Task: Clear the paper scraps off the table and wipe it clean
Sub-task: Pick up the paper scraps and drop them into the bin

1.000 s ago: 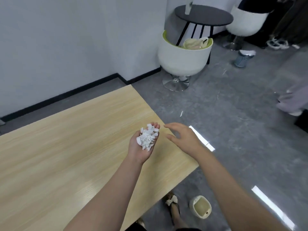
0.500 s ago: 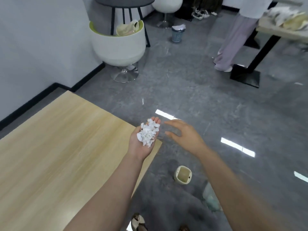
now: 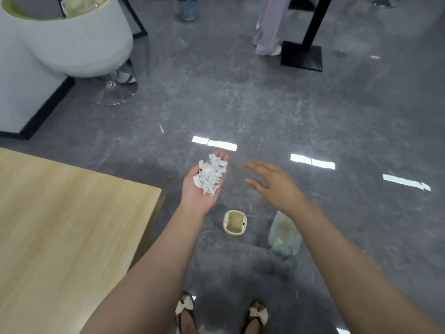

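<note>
The left hand is lying palm up with its fingers nearly straight, cradling a loose heap of small white torn paper scraps out over the grey stone floor, to the right of the pale wooden table; the right hand is hovering just beside it, fingers spread and holding nothing. The likeliest trouble is spillage: the heap is sitting unguarded on a flat palm, so any tilt or quick swing is risking light scraps fluttering onto the floor. The small cream square bin is standing on the floor nearer than the palm and has a narrow mouth, so tipping from this height is probably scattering pieces around it, or toward the clear plastic bag lying to its right. Compared with a second ago, the scraps are now clear of the table edge rather than above the tabletop, the view is swinging rightward and down, and the bin is appearing closer under the hands.
</note>
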`<act>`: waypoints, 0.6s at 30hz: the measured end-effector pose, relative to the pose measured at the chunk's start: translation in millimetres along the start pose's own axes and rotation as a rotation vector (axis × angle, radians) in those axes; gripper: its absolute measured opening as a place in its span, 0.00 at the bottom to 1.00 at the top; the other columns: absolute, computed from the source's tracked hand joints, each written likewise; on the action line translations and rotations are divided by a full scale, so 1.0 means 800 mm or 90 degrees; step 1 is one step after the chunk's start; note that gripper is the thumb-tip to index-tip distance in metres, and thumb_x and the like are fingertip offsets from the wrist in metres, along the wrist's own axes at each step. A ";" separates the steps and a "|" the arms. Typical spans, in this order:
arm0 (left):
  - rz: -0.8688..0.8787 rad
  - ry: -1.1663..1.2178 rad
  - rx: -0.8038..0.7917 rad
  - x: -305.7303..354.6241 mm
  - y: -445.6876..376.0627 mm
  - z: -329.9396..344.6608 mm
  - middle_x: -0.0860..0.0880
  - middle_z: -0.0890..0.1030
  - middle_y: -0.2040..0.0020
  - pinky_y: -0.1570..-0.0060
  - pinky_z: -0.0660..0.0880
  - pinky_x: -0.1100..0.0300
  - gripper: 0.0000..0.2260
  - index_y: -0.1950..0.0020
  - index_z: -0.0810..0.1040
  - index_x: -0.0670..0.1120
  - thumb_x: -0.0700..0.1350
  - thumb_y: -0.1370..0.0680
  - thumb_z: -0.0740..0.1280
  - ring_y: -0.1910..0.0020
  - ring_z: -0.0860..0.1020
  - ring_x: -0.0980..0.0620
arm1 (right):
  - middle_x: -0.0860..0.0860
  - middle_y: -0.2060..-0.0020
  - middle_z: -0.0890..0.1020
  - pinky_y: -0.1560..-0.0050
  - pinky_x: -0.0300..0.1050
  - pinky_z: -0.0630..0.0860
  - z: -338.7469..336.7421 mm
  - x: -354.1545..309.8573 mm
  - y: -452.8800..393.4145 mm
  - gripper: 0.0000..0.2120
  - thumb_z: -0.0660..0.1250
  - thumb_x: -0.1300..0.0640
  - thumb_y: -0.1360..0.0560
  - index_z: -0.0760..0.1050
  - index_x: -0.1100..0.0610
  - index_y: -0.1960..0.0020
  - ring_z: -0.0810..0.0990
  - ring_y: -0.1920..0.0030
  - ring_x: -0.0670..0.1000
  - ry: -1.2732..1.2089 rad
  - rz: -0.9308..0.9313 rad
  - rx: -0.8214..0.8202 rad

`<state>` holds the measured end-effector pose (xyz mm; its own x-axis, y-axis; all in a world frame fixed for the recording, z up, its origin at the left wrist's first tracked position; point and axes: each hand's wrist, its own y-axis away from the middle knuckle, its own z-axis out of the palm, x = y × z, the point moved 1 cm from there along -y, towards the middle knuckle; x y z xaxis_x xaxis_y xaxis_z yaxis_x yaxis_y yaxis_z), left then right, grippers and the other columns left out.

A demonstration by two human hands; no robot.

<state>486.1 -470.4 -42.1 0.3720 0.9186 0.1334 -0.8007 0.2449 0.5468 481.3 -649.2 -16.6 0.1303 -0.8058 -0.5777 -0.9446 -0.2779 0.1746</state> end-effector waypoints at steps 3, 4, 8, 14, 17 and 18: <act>-0.029 -0.006 0.004 -0.021 -0.037 -0.026 0.38 0.80 0.42 0.40 0.74 0.52 0.20 0.48 0.81 0.33 0.42 0.19 0.52 0.44 0.79 0.43 | 0.50 0.31 0.71 0.32 0.39 0.59 0.025 0.042 0.008 0.21 0.62 0.49 0.21 0.67 0.52 0.29 0.66 0.31 0.51 0.002 0.034 0.023; -0.036 -0.010 0.005 -0.026 -0.049 -0.037 0.38 0.79 0.42 0.40 0.74 0.52 0.20 0.49 0.81 0.33 0.42 0.19 0.52 0.45 0.80 0.43 | 0.50 0.31 0.71 0.32 0.40 0.59 0.036 0.055 0.011 0.21 0.62 0.49 0.21 0.67 0.52 0.29 0.66 0.31 0.51 0.002 0.044 0.030; -0.060 -0.039 -0.007 -0.048 -0.095 -0.079 0.39 0.80 0.43 0.38 0.73 0.54 0.20 0.50 0.82 0.33 0.42 0.20 0.53 0.45 0.80 0.44 | 0.49 0.31 0.71 0.33 0.40 0.60 0.087 0.105 0.012 0.21 0.61 0.48 0.21 0.68 0.51 0.30 0.67 0.31 0.51 -0.014 0.083 0.044; -0.091 -0.070 -0.024 -0.088 -0.163 -0.174 0.38 0.81 0.45 0.38 0.71 0.55 0.18 0.43 0.76 0.34 0.43 0.19 0.51 0.39 0.76 0.45 | 0.51 0.34 0.74 0.35 0.38 0.62 0.187 0.181 -0.003 0.20 0.62 0.48 0.22 0.71 0.53 0.32 0.70 0.34 0.50 -0.092 0.120 0.107; -0.096 -0.072 -0.037 -0.110 -0.202 -0.229 0.39 0.82 0.47 0.42 0.72 0.54 0.19 0.45 0.77 0.35 0.44 0.19 0.51 0.45 0.78 0.46 | 0.50 0.35 0.75 0.40 0.34 0.62 0.242 0.222 -0.015 0.19 0.62 0.49 0.22 0.72 0.53 0.33 0.72 0.35 0.50 -0.103 0.129 0.133; -0.096 -0.071 -0.042 -0.118 -0.216 -0.247 0.39 0.82 0.47 0.44 0.73 0.54 0.19 0.45 0.77 0.34 0.44 0.19 0.50 0.46 0.78 0.46 | 0.50 0.35 0.75 0.41 0.33 0.62 0.260 0.237 -0.019 0.19 0.62 0.49 0.22 0.72 0.53 0.33 0.71 0.35 0.50 -0.105 0.137 0.140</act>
<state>496.0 -538.4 -312.6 0.5372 0.8306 0.1467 -0.7595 0.4007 0.5125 457.6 -688.9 -294.3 -0.1121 -0.7335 -0.6703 -0.9898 0.0231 0.1403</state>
